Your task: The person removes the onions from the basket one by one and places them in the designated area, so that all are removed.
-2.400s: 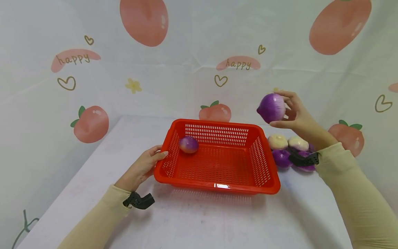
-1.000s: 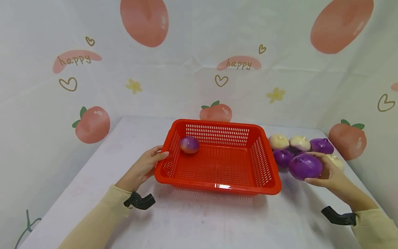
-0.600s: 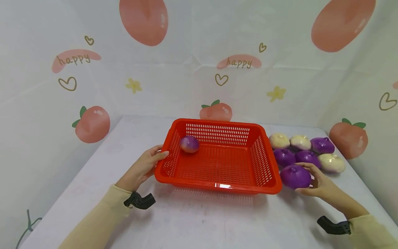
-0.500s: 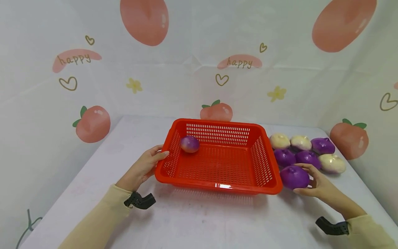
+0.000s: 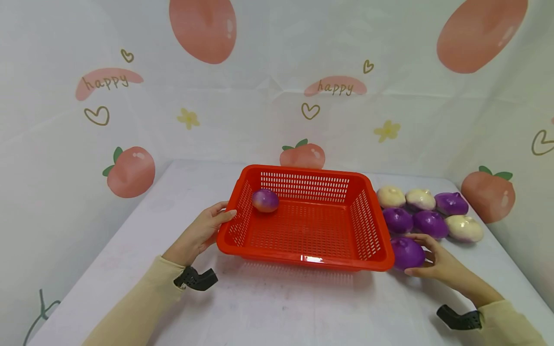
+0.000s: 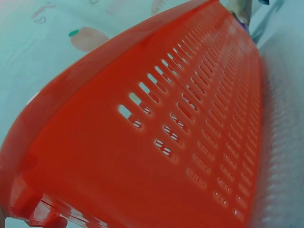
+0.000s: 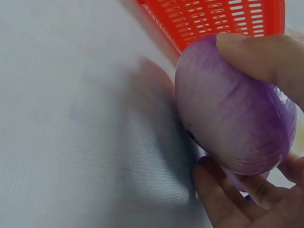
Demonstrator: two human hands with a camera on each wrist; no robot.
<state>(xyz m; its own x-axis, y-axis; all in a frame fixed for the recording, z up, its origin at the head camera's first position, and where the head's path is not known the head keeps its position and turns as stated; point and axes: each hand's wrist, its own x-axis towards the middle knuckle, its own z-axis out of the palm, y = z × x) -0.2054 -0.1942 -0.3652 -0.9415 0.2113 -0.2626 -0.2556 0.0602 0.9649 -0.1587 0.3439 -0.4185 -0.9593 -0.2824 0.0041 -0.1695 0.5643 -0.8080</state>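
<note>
In the head view, my left hand (image 5: pixel 200 234) grips the left rim of a red plastic basket (image 5: pixel 303 257), thumb over the edge. One purple onion (image 5: pixel 265 200) lies inside the basket, at its left end. My right hand (image 5: pixel 441 263) holds another purple onion (image 5: pixel 407 253) just outside the basket's right front corner. The right wrist view shows the held onion (image 7: pixel 228 109) between thumb and fingers, its pale streaked side towards the camera. The basket's slotted wall (image 6: pixel 156 133) fills most of the left wrist view.
Right of the basket sit two rows of onions: purple ones (image 5: pixel 430 224), (image 5: pixel 451 203) and pale-side-up ones (image 5: pixel 464 228), (image 5: pixel 391 197). They stand close together on a white-covered table (image 5: pixel 277 312). A printed cloth (image 5: pixel 242 105) hangs behind the table.
The right hand has come down from a raised position with its onion to the front of the rows, lately shifting left and nearer. The left hand and basket have kept their place.
</note>
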